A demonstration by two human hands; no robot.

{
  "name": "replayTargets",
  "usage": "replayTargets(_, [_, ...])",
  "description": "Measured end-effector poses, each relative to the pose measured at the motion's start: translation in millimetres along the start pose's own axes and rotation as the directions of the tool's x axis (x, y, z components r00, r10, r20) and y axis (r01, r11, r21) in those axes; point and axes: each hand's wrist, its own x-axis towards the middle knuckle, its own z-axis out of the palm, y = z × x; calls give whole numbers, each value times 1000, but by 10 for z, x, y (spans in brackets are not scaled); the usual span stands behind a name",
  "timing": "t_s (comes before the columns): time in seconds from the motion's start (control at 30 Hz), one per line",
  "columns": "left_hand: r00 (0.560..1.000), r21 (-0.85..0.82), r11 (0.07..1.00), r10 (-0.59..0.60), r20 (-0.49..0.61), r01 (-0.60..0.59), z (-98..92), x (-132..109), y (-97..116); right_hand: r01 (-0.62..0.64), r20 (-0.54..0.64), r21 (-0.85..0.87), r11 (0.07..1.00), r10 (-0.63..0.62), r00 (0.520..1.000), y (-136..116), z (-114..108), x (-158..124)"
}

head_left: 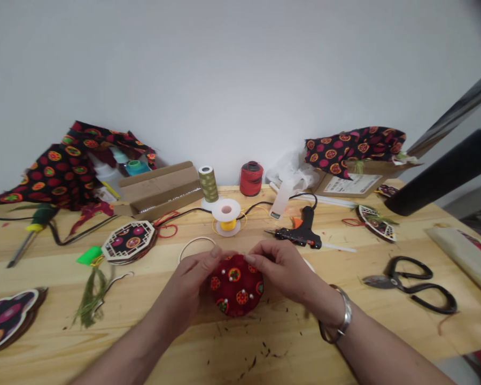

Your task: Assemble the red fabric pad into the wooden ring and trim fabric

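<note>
A round red pincushion (235, 289) covered in patterned fabric, with white pin heads in it, sits on the wooden table (264, 342) in front of me. My left hand (192, 286) cups its left side, fingers curled round the edge. My right hand (282, 270), with a silver bracelet at the wrist, rests on its upper right edge, fingertips pinched together at the top. What those fingertips pinch is too small to make out.
A black glue gun (300, 232), a yellow thread spool (226, 216), olive (208, 183) and red (251, 178) thread cones stand behind. Black scissors (411, 282) lie right. Fabric-covered fan shapes (128, 241), a green tassel (88, 294), cardboard boxes and patterned cloth (64, 166) lie left and back.
</note>
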Motion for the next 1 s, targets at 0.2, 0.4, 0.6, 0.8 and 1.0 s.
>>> replayTargets(0.2, [995,9,998,-58,85,58,14,18,3,9,-68,4,1000,-9,998,34,4,32])
replayTargets(0.4, [996,20,997,-82,47,81,-7,55,-22,48,-54,-14,999,-48,997,92,25,45])
replayTargets(0.6, [992,-27,992,-123,-10,123,6,63,0,96,-245,-139,986,-128,961,-77,-243,-110])
replayTargets(0.8, [984,-107,985,-148,-102,137,31,65,62,-161,-403,-744,648,-245,882,20,-1179,-740])
replayTargets(1.0, [986,-114,987,-129,-103,118,55,18,99,-299,-326,-926,229,-86,942,879,-1829,-1339])
